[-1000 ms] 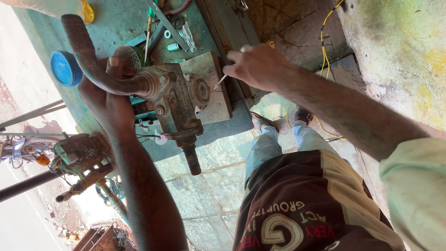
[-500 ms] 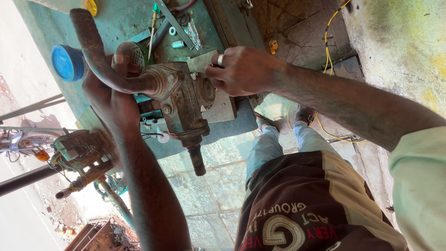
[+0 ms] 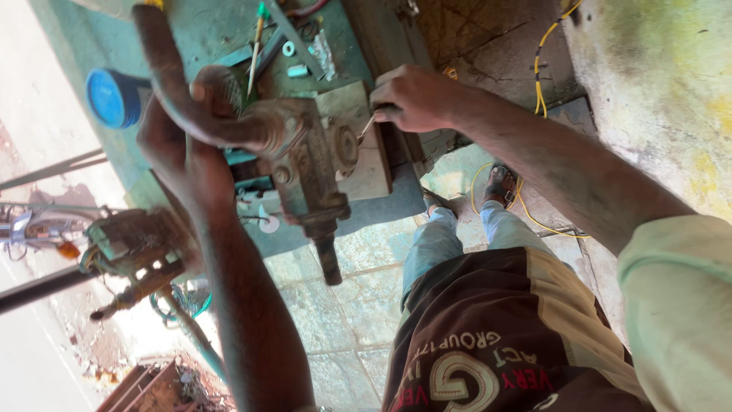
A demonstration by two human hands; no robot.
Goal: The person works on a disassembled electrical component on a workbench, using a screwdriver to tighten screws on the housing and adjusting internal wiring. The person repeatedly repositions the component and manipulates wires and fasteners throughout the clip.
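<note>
A rusty brown cast-metal pump body (image 3: 309, 164) is held at the middle of the view, above a green workbench (image 3: 206, 38). A curved pipe (image 3: 179, 91) is joined to it, running out toward 11 o'clock, and a short dark stub is pointed toward 6 o'clock. A round bolted cover is seen on its face toward 3 o'clock, touched by a thin metal tool (image 3: 366, 127).

The left hand (image 3: 179, 145) is largely hidden behind the curved pipe (image 3: 171, 84). The top edge cuts off that pipe. The thin tool (image 3: 366, 128) in the right hand (image 3: 412, 99) is too small to identify.
</note>
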